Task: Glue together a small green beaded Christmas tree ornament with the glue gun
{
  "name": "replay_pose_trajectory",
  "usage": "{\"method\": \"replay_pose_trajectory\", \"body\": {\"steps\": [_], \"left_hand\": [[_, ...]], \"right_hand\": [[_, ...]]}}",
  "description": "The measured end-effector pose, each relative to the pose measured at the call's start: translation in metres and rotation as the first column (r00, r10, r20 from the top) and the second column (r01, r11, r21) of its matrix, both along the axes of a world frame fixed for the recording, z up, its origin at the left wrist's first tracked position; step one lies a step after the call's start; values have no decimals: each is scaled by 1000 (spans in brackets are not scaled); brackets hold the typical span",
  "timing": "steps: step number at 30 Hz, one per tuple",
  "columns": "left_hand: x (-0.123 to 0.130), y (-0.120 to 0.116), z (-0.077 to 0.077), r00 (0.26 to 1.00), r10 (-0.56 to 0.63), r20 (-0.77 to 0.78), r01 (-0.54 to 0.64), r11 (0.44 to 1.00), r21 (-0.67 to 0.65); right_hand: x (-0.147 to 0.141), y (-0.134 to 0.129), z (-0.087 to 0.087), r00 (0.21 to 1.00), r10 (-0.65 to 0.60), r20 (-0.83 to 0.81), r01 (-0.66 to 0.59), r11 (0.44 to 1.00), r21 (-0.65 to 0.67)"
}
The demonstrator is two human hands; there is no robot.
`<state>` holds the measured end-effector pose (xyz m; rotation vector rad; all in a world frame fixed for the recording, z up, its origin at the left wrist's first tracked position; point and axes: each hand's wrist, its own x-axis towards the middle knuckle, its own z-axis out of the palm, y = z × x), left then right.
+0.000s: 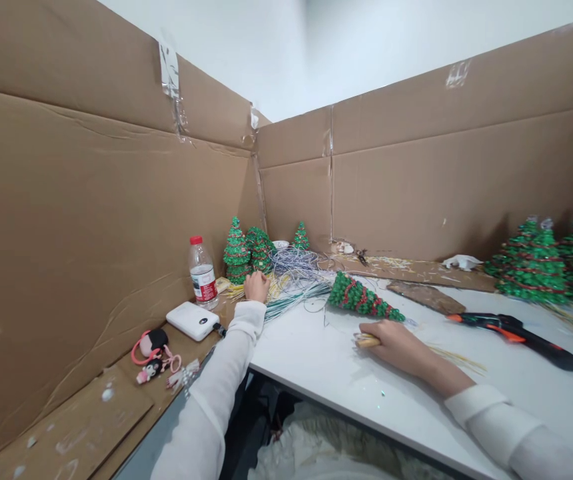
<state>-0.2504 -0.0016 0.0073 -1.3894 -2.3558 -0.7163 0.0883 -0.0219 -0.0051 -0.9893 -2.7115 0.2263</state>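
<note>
My left hand (257, 287) reaches to the back left, its fingers curled beside a heap of yellow strands (279, 288); whatever is between the fingertips is hidden. On the white table my right hand (391, 343) is wrapped round a bundle of yellow strands (368, 341). The bundle's blunt end sticks out past the fingers, and thin strands trail out behind the hand. Just beyond it, a green beaded Christmas tree (364, 298) with red garland lies on its side. Green wires (296, 301) and a tangle of purplish wire (296, 263) lie between the hands.
A black-and-orange glue gun (526, 339) lies at the right, before several beaded trees (531, 263). At the left are a water bottle (202, 275), a white power bank (192, 320) and keychains (154, 353). More trees (236, 250) stand behind. Cardboard walls (116, 200) enclose the table.
</note>
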Motion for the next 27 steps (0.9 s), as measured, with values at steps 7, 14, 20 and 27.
{"method": "replay_pose_trajectory", "body": {"steps": [7, 14, 20, 27], "left_hand": [[1, -1, -1, 997, 11, -72, -12, 1000, -19], [4, 0, -3, 994, 60, -90, -66, 996, -61], [6, 0, -2, 999, -40, -4, 40, 997, -60], [2, 0, 2, 998, -7, 60, 2, 997, 83]], "right_hand": [[0, 2, -3, 1000, -5, -1, 5, 1000, 4], [-1, 1, 0, 1000, -11, -1, 11, 1000, 0], [0, 0, 0, 1000, -3, -2, 3, 1000, -1], [0, 2, -3, 1000, 2, -2, -2, 1000, 5]]}}
